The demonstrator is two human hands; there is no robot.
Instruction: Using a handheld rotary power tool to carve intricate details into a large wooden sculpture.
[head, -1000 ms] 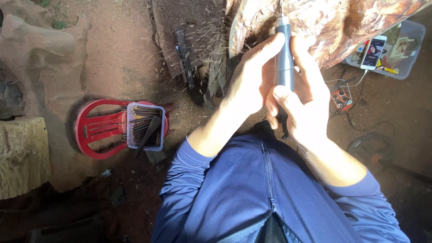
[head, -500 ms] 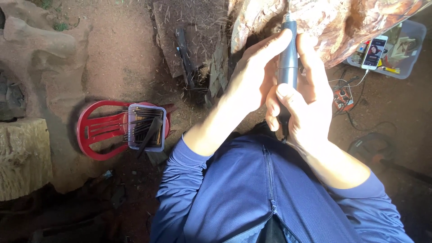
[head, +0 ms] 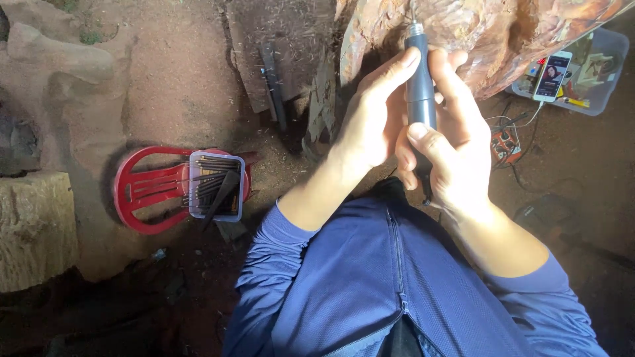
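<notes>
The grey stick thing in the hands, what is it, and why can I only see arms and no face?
The camera sits on the person's head and looks down, so you see only blue sleeves and two bare hands. Both hands hold a slim grey pen-shaped power tool: the right hand wraps its lower part, the left hand steadies it from the side. Its thin tip points at a big reddish-brown carved block of wood. On the dirt ground lie a red plastic chair tipped on its side, with a clear small box of dark thin tools on it, and a clear tray holding a phone.
</notes>
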